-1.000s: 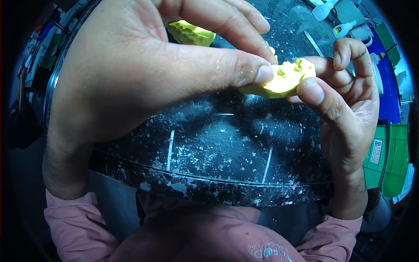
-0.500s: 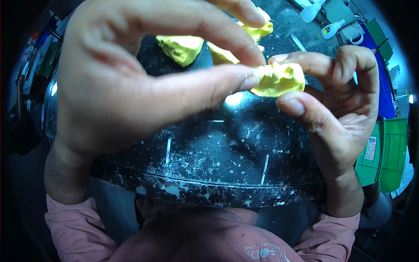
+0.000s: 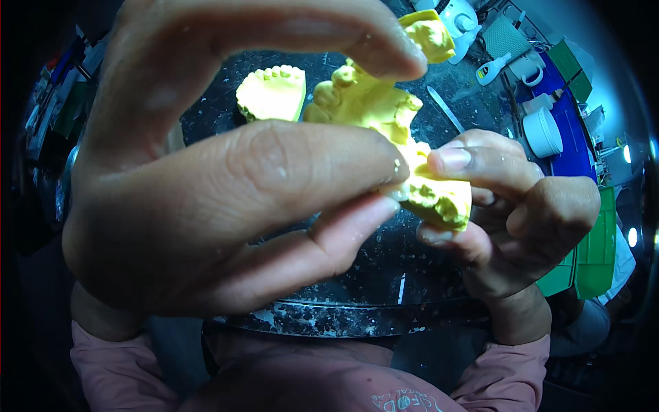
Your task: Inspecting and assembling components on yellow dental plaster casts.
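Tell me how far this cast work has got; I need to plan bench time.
Done: nothing shows as finished. In hand: the left hand and right hand pinch one yellow dental cast between fingertips. Left: three more yellow casts lie untouched on the dark speckled bench behind.

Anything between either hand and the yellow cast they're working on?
No. The right hand grips the yellow dental cast directly, forefinger on top and thumb beneath. The left hand touches its left edge with thumb and a fingertip. Nothing visible sits between skin and cast.
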Action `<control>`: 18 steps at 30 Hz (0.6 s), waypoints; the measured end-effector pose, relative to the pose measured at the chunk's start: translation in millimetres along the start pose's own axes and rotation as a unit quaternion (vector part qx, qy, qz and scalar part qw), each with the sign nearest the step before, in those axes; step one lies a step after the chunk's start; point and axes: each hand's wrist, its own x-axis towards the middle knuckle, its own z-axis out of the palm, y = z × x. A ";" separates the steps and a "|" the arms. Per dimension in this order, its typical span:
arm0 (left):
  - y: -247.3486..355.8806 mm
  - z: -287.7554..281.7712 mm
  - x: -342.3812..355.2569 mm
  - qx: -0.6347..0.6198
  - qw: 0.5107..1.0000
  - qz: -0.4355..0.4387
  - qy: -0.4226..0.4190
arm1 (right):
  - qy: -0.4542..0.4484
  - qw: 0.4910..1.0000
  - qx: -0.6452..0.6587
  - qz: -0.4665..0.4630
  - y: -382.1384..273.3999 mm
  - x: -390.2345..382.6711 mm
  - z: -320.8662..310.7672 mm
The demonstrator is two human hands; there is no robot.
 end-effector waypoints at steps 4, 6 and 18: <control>4.7 -3.8 1.3 0.043 0.999 0.011 -0.008 | -0.017 0.994 -0.098 -0.050 -0.7 -0.4 -0.3; 18.2 -20.1 -2.5 0.078 0.997 -0.003 -0.023 | -0.025 0.988 -0.125 -0.091 -5.9 4.4 3.8; 15.5 -15.7 -8.5 0.147 0.989 0.013 -0.012 | -0.113 0.961 -0.232 -0.101 -17.1 10.3 -1.9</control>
